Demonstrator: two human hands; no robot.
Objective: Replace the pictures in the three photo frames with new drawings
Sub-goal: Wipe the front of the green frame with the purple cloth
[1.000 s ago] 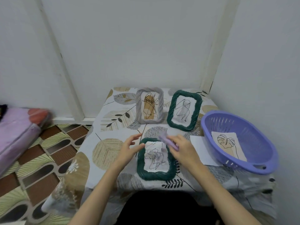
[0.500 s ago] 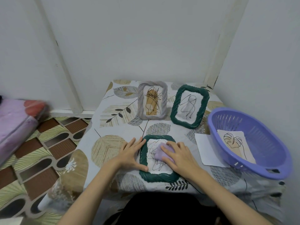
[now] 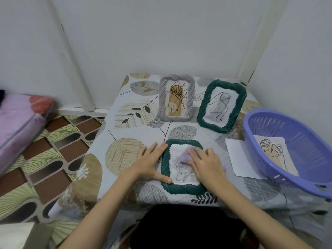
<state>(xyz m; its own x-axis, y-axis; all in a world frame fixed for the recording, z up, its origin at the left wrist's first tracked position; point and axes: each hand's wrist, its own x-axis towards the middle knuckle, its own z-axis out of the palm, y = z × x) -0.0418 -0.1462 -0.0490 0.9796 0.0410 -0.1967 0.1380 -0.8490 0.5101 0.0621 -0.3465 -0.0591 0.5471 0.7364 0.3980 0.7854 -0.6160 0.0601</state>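
Since a moment ago, my right hand [image 3: 206, 165] has slid the lilac cloth [image 3: 185, 156] toward the 12 o'clock end of the flat green frame [image 3: 166, 168], fingers spread, pressing it onto the glass. At 9 o'clock, my left hand [image 3: 151, 163] lies open, steadying the rim.

Leaf-print tablecloth [image 3: 125, 112] on table; pink bedding [image 3: 16, 119] far left; patterned floor mat [image 3: 45, 159] between.

Right hand [image 3: 206, 163] slid lilac cloth [image 3: 185, 156] up across frame glass [image 3: 181, 169].
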